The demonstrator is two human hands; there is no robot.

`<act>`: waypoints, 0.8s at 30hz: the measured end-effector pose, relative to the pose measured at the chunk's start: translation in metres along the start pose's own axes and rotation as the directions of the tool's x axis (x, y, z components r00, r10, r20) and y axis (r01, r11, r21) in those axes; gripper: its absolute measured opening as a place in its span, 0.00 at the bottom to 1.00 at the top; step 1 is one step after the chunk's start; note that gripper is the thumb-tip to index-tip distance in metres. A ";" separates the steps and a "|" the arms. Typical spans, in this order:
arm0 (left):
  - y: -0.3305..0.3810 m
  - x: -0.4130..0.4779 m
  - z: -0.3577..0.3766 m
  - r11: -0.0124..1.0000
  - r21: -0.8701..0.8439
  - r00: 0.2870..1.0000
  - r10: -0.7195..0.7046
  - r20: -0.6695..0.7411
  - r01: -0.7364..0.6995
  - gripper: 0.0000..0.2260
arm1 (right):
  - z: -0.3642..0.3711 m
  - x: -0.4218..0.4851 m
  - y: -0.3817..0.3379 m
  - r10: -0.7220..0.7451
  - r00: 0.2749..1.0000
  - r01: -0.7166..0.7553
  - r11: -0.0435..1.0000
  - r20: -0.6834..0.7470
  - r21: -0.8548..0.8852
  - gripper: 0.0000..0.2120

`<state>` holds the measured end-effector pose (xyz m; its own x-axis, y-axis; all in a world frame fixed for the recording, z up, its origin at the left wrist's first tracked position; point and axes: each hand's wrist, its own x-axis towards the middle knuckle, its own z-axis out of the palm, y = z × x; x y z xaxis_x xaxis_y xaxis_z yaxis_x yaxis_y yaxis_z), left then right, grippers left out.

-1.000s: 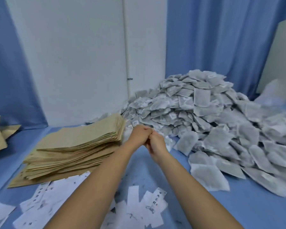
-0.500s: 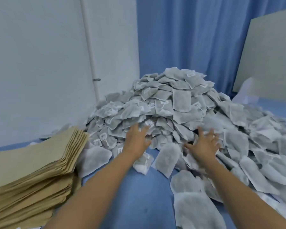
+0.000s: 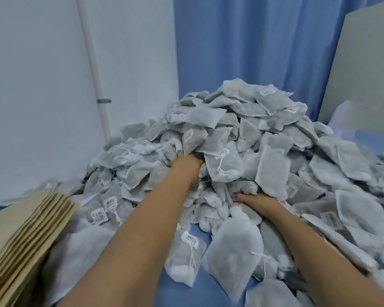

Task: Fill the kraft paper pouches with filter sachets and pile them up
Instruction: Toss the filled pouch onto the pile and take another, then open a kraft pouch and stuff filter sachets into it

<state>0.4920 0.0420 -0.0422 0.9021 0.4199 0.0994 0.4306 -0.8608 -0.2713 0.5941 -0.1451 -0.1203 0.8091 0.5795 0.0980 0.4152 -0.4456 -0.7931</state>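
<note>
**Sachets reached for, no pouch seen filled**

The filter sachets (image 3: 228, 138) are heaped over the far and right part of the blue desk (image 3: 177, 293), against the wall (image 3: 42, 85) and curtain (image 3: 253, 52), with loose ones scattered toward the near edge. Both hands are pushed into the heap: the left hand (image 3: 185, 166) near its middle, the right hand (image 3: 258, 201) lower on the near slope. The fingers of both are buried among sachets, so their spread and hold cannot be told. The kraft paper pouches (image 3: 20, 231) are stacked flat at the near left edge, apparently empty. No filled pouch is seen, so filling and piling are judged to be left.
</note>
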 end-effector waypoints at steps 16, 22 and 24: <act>0.015 -0.174 -0.018 0.987 -0.025 0.984 0.161 0.077 -0.160 0.15 | 0.016 -0.156 -0.046 -0.091 0.993 0.101 0.984 0.072 -0.145 0.19; 0.005 -0.248 -0.004 0.912 -0.410 0.999 0.039 0.031 -0.023 0.32 | 0.017 -0.182 -0.067 0.307 0.944 -0.286 0.944 0.120 -0.162 0.40; 0.000 -0.269 0.000 0.909 -0.418 0.999 0.004 0.034 0.011 0.31 | 0.026 -0.194 -0.080 0.318 0.947 -0.289 0.904 0.042 -0.314 0.46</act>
<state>0.2490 -0.0710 -0.0687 0.9022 0.4263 0.0653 0.4129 -0.8976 0.1544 0.3931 -0.2044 -0.0910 0.8807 0.4362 -0.1849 0.2719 -0.7850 -0.5567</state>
